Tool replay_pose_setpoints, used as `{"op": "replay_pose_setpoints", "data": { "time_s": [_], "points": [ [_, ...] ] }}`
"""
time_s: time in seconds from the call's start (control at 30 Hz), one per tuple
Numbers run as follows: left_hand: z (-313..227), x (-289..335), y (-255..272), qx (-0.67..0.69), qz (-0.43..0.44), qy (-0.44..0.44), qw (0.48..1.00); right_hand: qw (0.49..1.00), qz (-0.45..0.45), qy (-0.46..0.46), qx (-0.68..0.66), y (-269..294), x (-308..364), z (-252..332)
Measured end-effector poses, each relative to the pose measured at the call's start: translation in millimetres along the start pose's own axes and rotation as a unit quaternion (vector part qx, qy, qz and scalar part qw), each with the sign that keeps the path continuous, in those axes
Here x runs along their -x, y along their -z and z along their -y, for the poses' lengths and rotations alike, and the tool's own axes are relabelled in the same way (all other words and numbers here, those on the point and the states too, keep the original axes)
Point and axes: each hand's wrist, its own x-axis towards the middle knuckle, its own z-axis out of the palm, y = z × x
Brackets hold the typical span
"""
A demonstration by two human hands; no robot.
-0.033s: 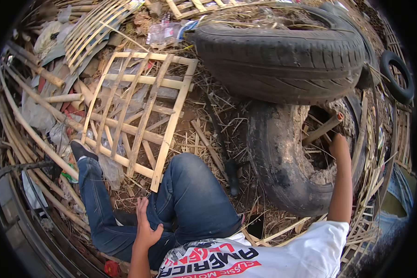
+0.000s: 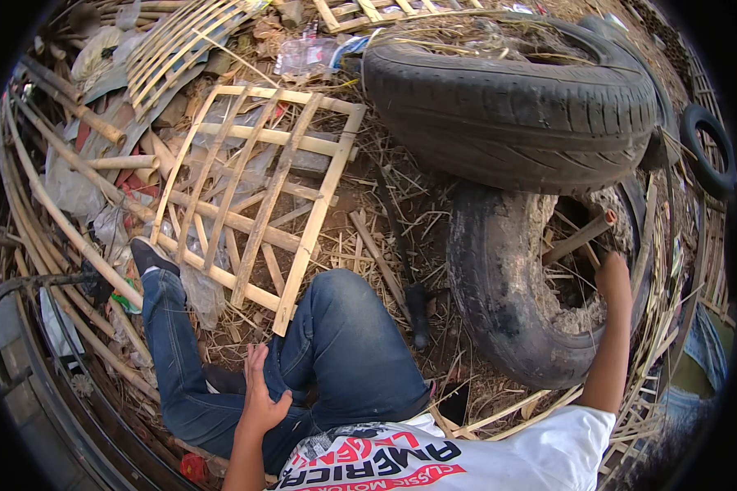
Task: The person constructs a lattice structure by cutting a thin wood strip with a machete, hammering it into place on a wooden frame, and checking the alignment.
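Observation:
My left hand (image 2: 262, 397) is raised beside my thigh, fingers stretched and thumb apart, holding nothing. Nearest to it is the lower corner of a lattice of split bamboo (image 2: 302, 245), which leans by my bent knee. On my right, my right hand (image 2: 612, 274) reaches over the hollow of a dirt-caked old tire (image 2: 499, 286). Its fingers are curled and mostly hidden, so what they grip cannot be made out. Just above that hand a bamboo stick (image 2: 580, 237) juts from the tire's hollow, next to some thin slats.
A second large tire (image 2: 508, 110) rests on the far side of the first. A small tire (image 2: 707, 151) lies at far right. Bamboo poles (image 2: 65, 225) and plastic scraps are piled at left, near a dark metal frame (image 2: 24, 352). A black-handled tool (image 2: 418, 315) lies between knee and tire.
The whole view has shifted slightly, so the lattice and tires appear a little farther right and lower. Both hands keep nearly the same pose.

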Motion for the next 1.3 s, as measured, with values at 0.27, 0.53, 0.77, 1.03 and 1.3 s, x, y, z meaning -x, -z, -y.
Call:
{"op": "replay_pose_setpoints", "data": {
  "time_s": [0.27, 0.53, 0.77, 1.03, 1.3],
  "points": [
    [25.5, -101.1, -5.2, -0.036, -0.121, -0.001, 0.992, 0.852, -0.053, -0.056, -0.518, 170.6, 180.2, 84.9],
    [22.9, -183.1, -45.4, -0.212, -0.132, 0.008, 0.968, 0.621, 0.277, 0.064, -0.731, 124.6, 167.6, 297.6],
    [46.0, -186.9, -42.4, -0.137, -0.162, -0.064, 0.975, 0.503, 0.358, -0.037, -0.786, 40.7, 111.7, 442.4],
    [40.8, -179.2, -24.5, -0.089, -0.136, -0.058, 0.985, 0.479, 0.307, -0.086, -0.818, 21.4, 101.1, 466.1],
    [33.6, -158.5, 0.6, -0.080, -0.094, -0.055, 0.991, 0.503, 0.292, -0.096, -0.808, -17.7, 92.6, 460.1]
  ]
}}
